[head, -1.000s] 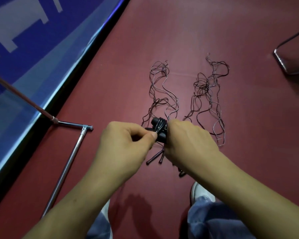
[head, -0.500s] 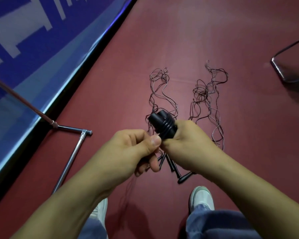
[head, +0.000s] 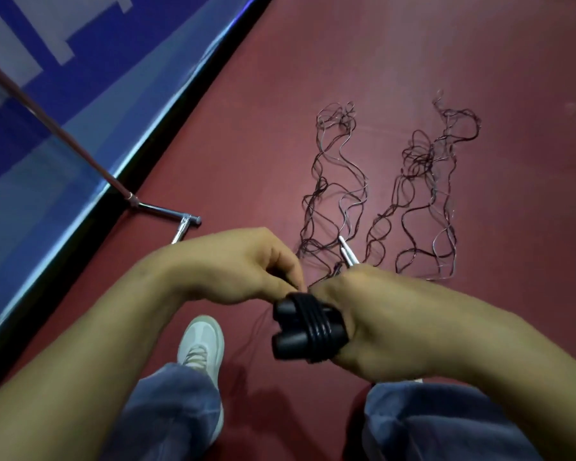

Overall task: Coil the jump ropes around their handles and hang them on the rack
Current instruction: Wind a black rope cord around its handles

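Jump-rope handles (head: 288, 342), black, cord-wound, lower centre: right hand (head: 389, 327) clasps them; left hand (head: 243, 264) pinches the cord (head: 315, 329). Cord likely light, limp, springy; take hold at the rigid handles.

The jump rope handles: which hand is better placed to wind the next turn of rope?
Probably the left hand. Its fingers pinch the rope at the top of the coil, while the right hand is busy gripping the handles.

Lighting is dim and even, from overhead. Soft shadows lie on the red floor (head: 313, 61) between the legs. Glare streaks the blue banner (head: 130, 78) along its edge. Foreground is slightly blurred, and straight lines bend towards the frame edges.
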`<state>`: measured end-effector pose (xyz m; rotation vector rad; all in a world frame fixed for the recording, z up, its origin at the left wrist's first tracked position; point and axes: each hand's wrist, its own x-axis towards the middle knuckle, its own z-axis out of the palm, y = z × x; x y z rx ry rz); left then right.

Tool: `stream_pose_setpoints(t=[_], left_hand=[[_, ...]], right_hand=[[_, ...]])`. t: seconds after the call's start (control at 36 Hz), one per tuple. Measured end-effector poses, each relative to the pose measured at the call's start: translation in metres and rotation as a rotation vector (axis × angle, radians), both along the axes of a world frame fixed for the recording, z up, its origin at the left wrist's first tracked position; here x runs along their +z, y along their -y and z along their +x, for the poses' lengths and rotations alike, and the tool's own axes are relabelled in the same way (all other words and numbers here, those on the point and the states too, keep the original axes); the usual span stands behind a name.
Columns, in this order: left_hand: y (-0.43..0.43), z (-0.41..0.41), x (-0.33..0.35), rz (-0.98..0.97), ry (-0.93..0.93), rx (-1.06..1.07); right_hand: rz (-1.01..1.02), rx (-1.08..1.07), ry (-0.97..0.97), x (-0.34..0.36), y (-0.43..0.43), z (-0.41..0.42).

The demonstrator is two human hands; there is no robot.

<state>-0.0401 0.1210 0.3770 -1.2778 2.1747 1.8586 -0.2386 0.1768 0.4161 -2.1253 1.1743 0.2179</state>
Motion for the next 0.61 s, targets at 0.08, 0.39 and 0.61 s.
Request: stream_pose_setpoints(t=[0.08, 0.39, 0.61], left_hand=[[0.000, -0.007, -0.007, -0.094, 0.163, -0.059], [-0.004, -0.030, -0.004, -0.510, 0.401, -0.086], [-0.018, -0.034, 0.000, -0.779, 0.304, 0.016]], right_hand=[[-0.116, 0.105, -0.179, -0.009, -0.008, 0.011], [-0.272, 0.006, -0.407, -0.042, -0.008, 0.022], [-0.263, -0.229, -0.300, -0.056, 0.011, 0.015]])
